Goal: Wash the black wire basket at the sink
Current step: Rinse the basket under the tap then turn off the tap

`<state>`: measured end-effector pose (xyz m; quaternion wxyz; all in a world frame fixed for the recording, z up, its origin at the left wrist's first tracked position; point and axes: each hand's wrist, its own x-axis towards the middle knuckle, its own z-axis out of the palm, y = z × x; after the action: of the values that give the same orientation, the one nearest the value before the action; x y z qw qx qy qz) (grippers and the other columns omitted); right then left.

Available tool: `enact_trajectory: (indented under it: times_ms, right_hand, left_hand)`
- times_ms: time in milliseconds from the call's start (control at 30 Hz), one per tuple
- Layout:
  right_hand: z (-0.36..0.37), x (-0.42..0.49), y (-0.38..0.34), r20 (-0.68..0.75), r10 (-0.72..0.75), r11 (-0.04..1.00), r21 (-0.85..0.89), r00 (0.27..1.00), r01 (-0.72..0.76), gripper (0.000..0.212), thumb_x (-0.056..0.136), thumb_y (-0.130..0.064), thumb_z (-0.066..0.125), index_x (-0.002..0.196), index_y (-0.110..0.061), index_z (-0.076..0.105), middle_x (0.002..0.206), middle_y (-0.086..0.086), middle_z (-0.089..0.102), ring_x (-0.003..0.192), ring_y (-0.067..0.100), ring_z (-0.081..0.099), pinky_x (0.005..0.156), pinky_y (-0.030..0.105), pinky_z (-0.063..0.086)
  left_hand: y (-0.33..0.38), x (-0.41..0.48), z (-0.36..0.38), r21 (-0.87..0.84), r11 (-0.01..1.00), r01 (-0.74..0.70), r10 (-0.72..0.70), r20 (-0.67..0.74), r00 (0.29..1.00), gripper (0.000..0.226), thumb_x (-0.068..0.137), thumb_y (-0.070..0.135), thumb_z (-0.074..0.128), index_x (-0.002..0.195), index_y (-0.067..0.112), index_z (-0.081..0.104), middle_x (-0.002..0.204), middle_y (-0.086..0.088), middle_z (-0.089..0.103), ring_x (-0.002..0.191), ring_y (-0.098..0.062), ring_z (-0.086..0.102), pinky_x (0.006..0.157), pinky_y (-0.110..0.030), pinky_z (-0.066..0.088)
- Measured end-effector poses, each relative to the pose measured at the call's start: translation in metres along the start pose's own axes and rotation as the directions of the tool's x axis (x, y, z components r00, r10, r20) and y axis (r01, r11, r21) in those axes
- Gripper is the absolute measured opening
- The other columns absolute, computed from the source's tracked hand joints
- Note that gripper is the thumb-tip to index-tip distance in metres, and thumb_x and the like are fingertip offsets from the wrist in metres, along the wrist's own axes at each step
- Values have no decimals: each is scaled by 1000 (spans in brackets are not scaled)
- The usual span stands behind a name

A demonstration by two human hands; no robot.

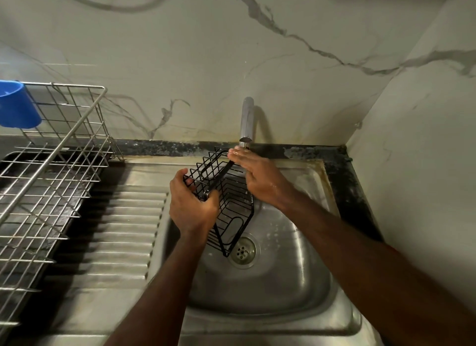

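both hands (192, 206) hold black wire basket (226, 198) over sink (296, 281)

- The sink basin (283, 281) is bare across its near and right parts; only the drain (242, 251) sits in its floor.
- The black wire basket (226, 198), tilted, fills the basin's far-left part, with the left hand (192, 206) and right hand (260, 180) on it.
- The faucet spout (246, 121) hangs just above the right hand's fingertips, blocking the way from above.
- The ribbed drainboard (123, 232) is clear.
- The steel dish rack (49, 180) walls off the left side.
- Marble walls close the back and right.
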<state>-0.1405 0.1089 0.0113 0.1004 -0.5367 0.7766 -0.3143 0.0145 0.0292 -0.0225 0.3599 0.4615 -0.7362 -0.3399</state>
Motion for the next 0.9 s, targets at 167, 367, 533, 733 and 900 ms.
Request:
enact_trajectory:
  times_ms: [167, 367, 533, 733, 900]
  right_hand:
    - [-3, 1, 12, -78, 223, 938, 287, 972, -192, 49, 96, 4, 42, 143, -10, 42, 143, 2, 46, 122, 3, 49, 102, 12, 39]
    - [6, 2, 15, -66, 385, 840, 437, 920, -320, 34, 96, -15, 57, 128, -4, 57, 124, 9, 64, 108, 11, 60, 97, 27, 46]
    - [8, 14, 9, -128, 354, 862, 429, 926, -270, 29, 94, -7, 58, 122, -12, 63, 113, 1, 69, 100, 14, 68, 91, 35, 55]
    - [4, 10, 16, -37, 362, 847, 430, 931, -313, 26, 95, -11, 58, 120, -10, 64, 117, 3, 68, 106, 10, 64, 96, 29, 51]
    - [4, 8, 16, 12, 395, 845, 388, 919, -368, 24, 97, -2, 50, 118, 1, 63, 121, 12, 66, 109, 18, 64, 82, 13, 52]
  left_hand:
    - [-2, -3, -5, -41, 999, 12, -12, -12, 1000, 70, 73, 14, 80, 136, 12, 49, 113, -4, 60, 97, -17, 58, 83, -32, 42]
    - [-6, -8, -10, -146, 989, 18, -17, 8, 1000, 69, 72, 19, 70, 136, 7, 48, 111, -10, 61, 95, -20, 59, 81, -33, 46]
    - [-7, -17, -8, -212, 976, 49, -46, 20, 999, 71, 67, 25, 63, 135, 8, 49, 108, -8, 61, 92, -20, 60, 85, -41, 52]
    - [-7, -17, -6, -318, 947, 51, -45, 24, 999, 70, 68, 24, 61, 135, 7, 48, 109, -10, 62, 94, -16, 61, 84, -26, 49]
    - [-25, -19, -2, -354, 927, 126, -59, 195, 979, 84, 68, 38, 60, 144, 10, 39, 126, -11, 59, 115, -23, 59, 103, -45, 49]
